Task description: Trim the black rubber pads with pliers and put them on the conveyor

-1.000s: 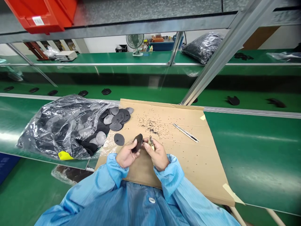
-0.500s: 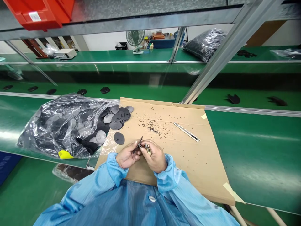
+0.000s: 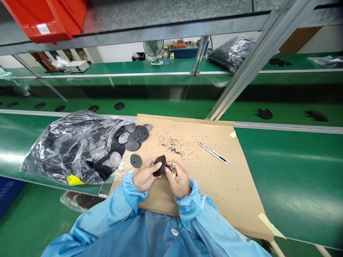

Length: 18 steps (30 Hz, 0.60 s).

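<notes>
My left hand (image 3: 146,175) grips a black oval disc (image 3: 160,165), its dark face turned up and tilted. Close on its right, my right hand (image 3: 179,180) is closed around a small tool (image 3: 173,170) with a metal head and a pale handle; its fingertips are at the disc's right edge. A loose dark disc (image 3: 136,161) lies flat on the cardboard (image 3: 214,189) left of my hands. Behind them, small black crumbs (image 3: 175,146) are scattered over the sheet. A slim craft knife (image 3: 213,152) rests to the right.
A clear plastic bag (image 3: 66,146) of discs lies at the left, with a pile of discs (image 3: 136,135) at its mouth. A slanted metal post (image 3: 241,71) rises behind the cardboard. An overhead shelf holds a red bin (image 3: 50,21). Black parts (image 3: 119,106) lie on the green strip behind.
The disc in my left hand has turned from nearly edge-on to show its dark face. My right hand with the tool has shifted slightly right, away from it.
</notes>
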### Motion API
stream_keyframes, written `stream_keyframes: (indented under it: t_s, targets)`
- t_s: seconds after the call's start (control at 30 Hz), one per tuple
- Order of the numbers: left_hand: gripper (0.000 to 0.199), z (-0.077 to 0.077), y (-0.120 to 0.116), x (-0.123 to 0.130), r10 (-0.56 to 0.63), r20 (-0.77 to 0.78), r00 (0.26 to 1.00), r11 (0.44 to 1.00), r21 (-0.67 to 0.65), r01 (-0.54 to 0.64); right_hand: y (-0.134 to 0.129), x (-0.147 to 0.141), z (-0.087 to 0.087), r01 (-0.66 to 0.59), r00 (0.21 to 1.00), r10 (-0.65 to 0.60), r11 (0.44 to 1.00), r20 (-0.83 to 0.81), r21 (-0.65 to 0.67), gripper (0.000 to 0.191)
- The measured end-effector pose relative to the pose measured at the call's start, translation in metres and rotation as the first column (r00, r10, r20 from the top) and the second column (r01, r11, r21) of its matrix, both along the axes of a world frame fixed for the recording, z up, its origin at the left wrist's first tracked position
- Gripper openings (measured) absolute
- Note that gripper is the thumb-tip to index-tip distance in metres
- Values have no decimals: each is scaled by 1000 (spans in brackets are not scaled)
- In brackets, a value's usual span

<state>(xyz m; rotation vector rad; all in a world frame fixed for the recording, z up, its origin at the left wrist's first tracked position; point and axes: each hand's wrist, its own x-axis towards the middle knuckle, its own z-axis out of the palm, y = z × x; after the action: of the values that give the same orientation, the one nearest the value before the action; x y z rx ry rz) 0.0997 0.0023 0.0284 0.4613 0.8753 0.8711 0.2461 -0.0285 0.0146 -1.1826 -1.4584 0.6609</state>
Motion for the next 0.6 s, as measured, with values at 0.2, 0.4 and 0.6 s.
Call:
stream_keyframes:
  t_s: [0.2, 0.4, 0.6]
  targets:
    - [51, 0, 59, -3, 281, -244, 928, 950, 205, -233, 0, 4, -17, 34, 999, -34, 996, -4, 79, 11]
    - [34, 34, 174, 0, 617, -662, 427, 664, 728, 168, 0, 2, -17, 36, 998, -31, 995, -61, 92, 9]
    - [48, 61, 227, 52, 610, -754, 242, 561, 627, 540, 1, 6, -15, 68, 987, -66, 998, -146, 6, 10]
